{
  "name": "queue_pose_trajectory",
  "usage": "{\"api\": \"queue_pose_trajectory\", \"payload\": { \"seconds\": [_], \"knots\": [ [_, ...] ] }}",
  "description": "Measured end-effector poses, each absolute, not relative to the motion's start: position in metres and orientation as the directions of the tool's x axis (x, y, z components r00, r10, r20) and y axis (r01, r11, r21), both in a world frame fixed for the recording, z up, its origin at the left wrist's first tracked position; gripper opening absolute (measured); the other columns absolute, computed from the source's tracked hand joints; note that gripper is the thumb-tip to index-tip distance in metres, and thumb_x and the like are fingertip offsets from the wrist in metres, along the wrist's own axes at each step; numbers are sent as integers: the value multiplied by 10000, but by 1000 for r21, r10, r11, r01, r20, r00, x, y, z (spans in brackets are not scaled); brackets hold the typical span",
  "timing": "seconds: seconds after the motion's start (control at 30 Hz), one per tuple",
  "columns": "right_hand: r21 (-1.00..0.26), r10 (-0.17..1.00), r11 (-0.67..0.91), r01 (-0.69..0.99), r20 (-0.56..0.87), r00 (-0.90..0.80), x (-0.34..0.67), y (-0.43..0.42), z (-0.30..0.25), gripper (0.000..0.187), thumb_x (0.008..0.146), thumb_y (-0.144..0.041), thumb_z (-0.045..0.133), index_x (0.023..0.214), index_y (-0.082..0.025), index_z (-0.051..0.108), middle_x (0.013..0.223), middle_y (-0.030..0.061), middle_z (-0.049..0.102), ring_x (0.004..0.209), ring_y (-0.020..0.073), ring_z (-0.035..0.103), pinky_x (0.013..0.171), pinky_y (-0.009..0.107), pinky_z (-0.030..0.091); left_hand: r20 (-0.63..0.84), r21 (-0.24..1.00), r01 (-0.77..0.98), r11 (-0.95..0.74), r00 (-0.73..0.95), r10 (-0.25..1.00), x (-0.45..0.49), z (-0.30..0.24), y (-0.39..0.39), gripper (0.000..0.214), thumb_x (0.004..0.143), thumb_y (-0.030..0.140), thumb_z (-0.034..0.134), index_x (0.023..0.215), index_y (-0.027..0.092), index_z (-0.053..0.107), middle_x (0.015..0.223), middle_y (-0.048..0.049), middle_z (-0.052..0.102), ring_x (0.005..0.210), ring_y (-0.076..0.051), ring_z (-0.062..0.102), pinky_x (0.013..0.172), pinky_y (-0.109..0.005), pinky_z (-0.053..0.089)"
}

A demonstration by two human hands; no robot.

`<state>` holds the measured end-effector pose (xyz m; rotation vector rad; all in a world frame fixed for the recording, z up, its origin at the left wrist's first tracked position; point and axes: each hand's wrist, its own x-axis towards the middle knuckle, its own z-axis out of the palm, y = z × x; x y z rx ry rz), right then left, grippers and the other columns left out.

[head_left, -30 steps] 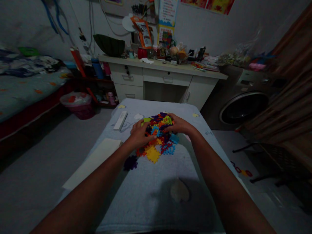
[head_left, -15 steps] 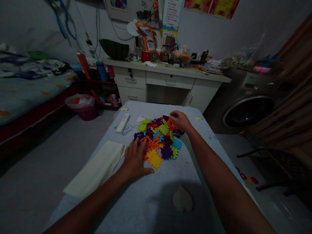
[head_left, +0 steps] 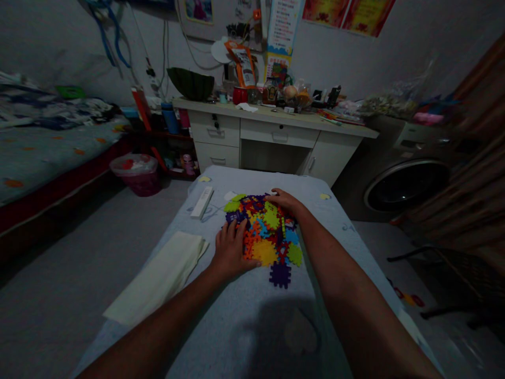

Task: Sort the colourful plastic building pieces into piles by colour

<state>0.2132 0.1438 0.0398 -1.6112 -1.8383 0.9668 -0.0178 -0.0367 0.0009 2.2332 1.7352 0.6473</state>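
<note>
A heap of flat, toothed plastic pieces [head_left: 265, 231] in orange, yellow, green, blue and purple lies in the middle of a grey-blue covered table [head_left: 252, 316]. My left hand [head_left: 231, 250] lies flat against the heap's near left side, fingers spread. My right hand [head_left: 284, 202] rests on the far right top of the heap, fingers curved over the pieces. One purple piece [head_left: 280, 275] lies apart at the near edge of the heap.
A folded cream cloth [head_left: 161, 273] lies on the table's left side, a white remote-like box [head_left: 202, 202] beyond it. Behind stand a cluttered white desk [head_left: 276, 134], a washing machine [head_left: 406, 179], a lined bin [head_left: 136, 171] and a bed [head_left: 43, 152].
My left hand slid from the table's near left up against the heap. The pieces were pushed closer together, and a purple piece now lies loose at the near edge.
</note>
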Motion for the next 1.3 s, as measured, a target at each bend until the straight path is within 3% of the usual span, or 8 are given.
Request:
{"api": "queue_pose_trajectory", "payload": {
  "seconds": [0.17,0.33,0.7,0.87,0.93,1.07,1.17,1.3],
  "knots": [
    [-833,944,64,549,-128,-303,215,131,38,462,715,-517,730,1034,-185,691,1035,41,708,949,210,646,891,335,506,272,473,819,-324,214,938,-11,4,-29,1172,594,594,777,1533,212,187,1474,-187,400,1361,-409,360,1110,-568,278],
    [-930,943,16,366,-107,-314,212,108,41,461,708,-415,748,1112,-211,662,1062,30,703,939,198,660,855,325,533,300,520,784,-339,203,932,-9,6,-23,996,732,482,687,1539,206,173,1441,-187,458,1314,-364,450,1067,-540,345],
    [-987,888,52,151,-23,-460,210,67,72,553,696,-317,720,1223,-226,582,1109,43,723,968,207,666,889,370,528,220,610,701,-369,298,929,-19,33,17,1035,580,336,781,1494,214,312,1463,-135,500,1329,-338,487,1104,-477,378],
    [-981,803,110,157,-5,-596,219,40,86,503,707,-344,733,1180,-212,622,1191,69,705,1122,235,634,994,422,477,67,519,773,-366,390,918,-38,37,26,1158,488,495,845,1494,241,329,1528,-167,400,1403,-418,360,1124,-584,306],
    [-968,871,143,208,23,-491,234,34,84,457,756,-390,694,1170,-208,631,1217,83,690,1139,241,628,1013,435,465,32,543,745,-389,444,895,-49,38,30,1210,459,535,856,1502,255,311,1547,-169,358,1418,-416,331,1132,-577,304],
    [-845,995,97,526,93,-34,274,37,60,477,804,-491,638,1171,-185,629,1262,128,648,1179,277,595,1046,471,430,0,677,636,-369,502,865,-61,42,50,1077,572,613,777,1487,250,338,1516,-130,398,1388,-335,399,1133,-471,359],
    [-730,989,-54,681,55,137,290,42,35,661,779,-563,661,1308,-180,555,1361,175,576,1258,328,535,1067,507,392,67,674,689,-267,303,951,-53,45,73,818,734,678,600,1405,233,457,1487,-127,414,1405,-319,368,1154,-461,316],
    [-623,988,-93,777,37,148,277,39,13,758,779,-615,643,1378,-173,503,1397,193,542,1305,352,491,1105,528,331,52,571,815,-101,87,995,-29,48,104,792,792,730,474,1402,224,482,1517,-178,364,1457,-398,241,1144,-558,251]
  ]
}}
